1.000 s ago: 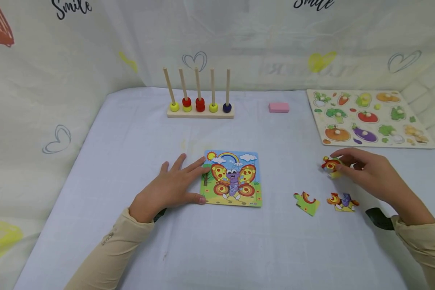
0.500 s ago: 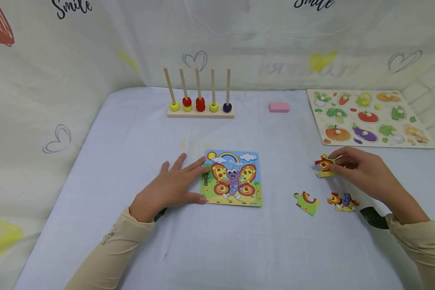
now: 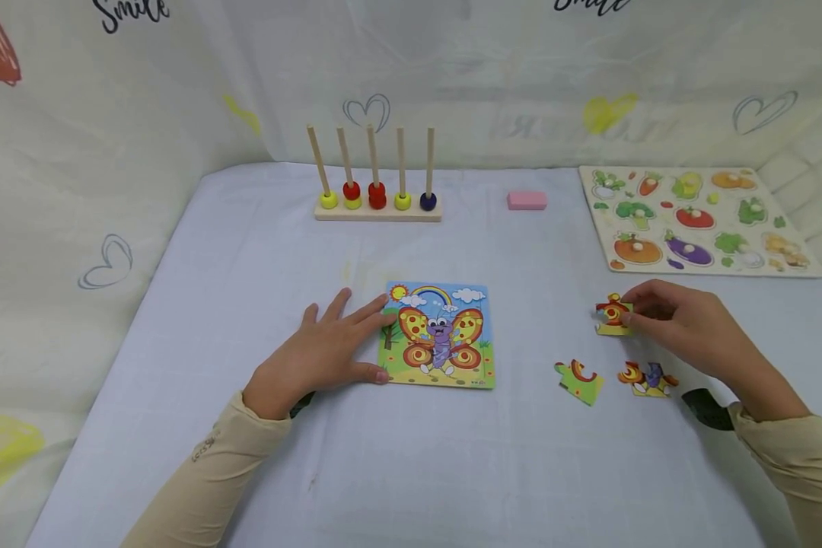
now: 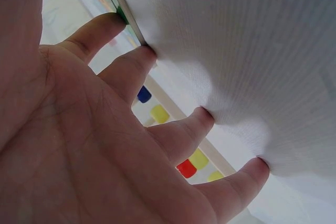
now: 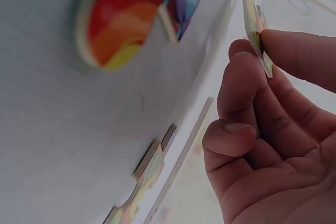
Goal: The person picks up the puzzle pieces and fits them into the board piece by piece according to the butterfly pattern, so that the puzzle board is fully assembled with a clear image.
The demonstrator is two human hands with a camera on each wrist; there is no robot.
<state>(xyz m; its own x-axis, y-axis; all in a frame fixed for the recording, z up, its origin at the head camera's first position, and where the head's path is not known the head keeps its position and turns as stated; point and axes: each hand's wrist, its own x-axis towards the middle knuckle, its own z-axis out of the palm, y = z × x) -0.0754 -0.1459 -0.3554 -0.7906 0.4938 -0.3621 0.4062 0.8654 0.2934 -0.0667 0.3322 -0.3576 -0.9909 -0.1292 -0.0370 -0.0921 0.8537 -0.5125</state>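
Note:
In the head view my left hand [image 3: 325, 350] lies with spread fingers at the left side of a square butterfly picture puzzle [image 3: 441, 335]. Its thumb and index finger touch that edge; the left wrist view has other fingertips [image 4: 257, 167] on the cloth. My right hand [image 3: 699, 335] pinches a jigsaw piece [image 3: 613, 315] with a red-orange swirl between thumb and fingers, held above the table in the right wrist view. Nearer me lie a green jigsaw piece [image 3: 580, 383] and a butterfly-body jigsaw piece [image 3: 648, 379]. More jigsaw pieces [image 5: 149, 166] appear low in the right wrist view.
A wooden peg abacus [image 3: 378, 209] with coloured beads stands at the back. To its right are a pink block [image 3: 527, 201] and a vegetable knob-puzzle board [image 3: 699, 221]. White cloth covers the table [image 3: 411, 464], and a printed curtain [image 3: 452, 68] hangs behind.
My right hand has shifted slightly left with the swirl piece, which has turned so its printed face shows more fully. My left hand stays where it was on the puzzle's edge.

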